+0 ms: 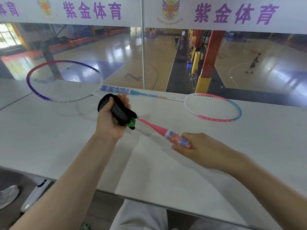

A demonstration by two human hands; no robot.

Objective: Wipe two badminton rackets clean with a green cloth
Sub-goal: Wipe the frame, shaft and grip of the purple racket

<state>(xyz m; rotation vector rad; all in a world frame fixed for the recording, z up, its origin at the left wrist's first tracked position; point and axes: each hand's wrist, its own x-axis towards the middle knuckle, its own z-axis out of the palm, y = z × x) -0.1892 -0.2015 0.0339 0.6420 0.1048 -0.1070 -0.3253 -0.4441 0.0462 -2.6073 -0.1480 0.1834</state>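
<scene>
Item one: purple-framed racket (64, 80), held above the surface (49, 138); my right grip (197, 149) clasps its handle, my left grip (111, 117) wraps the green cloth (131, 123) around its shaft. Item two: pink-blue racket (213, 107), lying on the surface beyond.

I'm looking down through a glass wall (166, 60) at a sports hall — wooden courts (159, 52) with painted lines are spreading across the upper frame, players (253, 63) are moving about, and banners (232, 12) are reading "Zijin Gymnasium".
</scene>
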